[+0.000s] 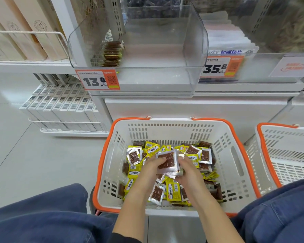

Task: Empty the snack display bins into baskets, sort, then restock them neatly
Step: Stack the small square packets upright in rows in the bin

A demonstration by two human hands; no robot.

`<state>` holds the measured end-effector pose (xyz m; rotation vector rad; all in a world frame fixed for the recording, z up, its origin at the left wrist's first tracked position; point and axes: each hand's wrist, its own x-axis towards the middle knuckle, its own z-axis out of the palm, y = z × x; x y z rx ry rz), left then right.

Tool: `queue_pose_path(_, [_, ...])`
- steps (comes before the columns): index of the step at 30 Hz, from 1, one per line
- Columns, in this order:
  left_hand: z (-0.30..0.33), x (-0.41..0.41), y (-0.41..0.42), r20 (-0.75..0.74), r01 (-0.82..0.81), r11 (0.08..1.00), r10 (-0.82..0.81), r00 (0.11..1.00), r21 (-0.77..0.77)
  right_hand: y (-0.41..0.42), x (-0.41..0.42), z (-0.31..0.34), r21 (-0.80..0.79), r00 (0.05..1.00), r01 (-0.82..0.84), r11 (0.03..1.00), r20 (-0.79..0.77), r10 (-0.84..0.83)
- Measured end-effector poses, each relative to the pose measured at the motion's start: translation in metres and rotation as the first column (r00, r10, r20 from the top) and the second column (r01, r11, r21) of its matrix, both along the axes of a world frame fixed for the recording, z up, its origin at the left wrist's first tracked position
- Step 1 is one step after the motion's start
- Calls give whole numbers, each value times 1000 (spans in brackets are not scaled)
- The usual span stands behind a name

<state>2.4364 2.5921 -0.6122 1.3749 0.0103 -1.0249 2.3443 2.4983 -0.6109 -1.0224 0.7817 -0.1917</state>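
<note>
A white basket with an orange rim stands on the floor in front of me, its bottom covered with several yellow and silver snack packets. Over it, my left hand and my right hand hold a small stack of silver packets from both sides, the brown window side up. Above, the clear display bin with the 13.8 price tag holds a short upright row of packets in its back left corner.
A second white and orange basket stands at the right. White boxes fill a low wire shelf on the left. The neighbouring bin with the 35.8 tag holds white bags. My knees in blue trousers flank the basket.
</note>
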Motion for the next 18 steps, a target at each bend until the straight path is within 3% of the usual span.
queue_pose_path(6, [1,-2,0,16,53,997,-52,999,-58,3,2,6,-73,999,28,997,27,-26])
queue_pose_path(11, [1,-3,1,-30,-2,995,-1,1000,-103,-2,2,6,42,999,-4,999,50,2])
queue_pose_path(18, [5,0,4,18,80,994,-79,997,-80,0,0,8,25,997,14,1000,78,-15])
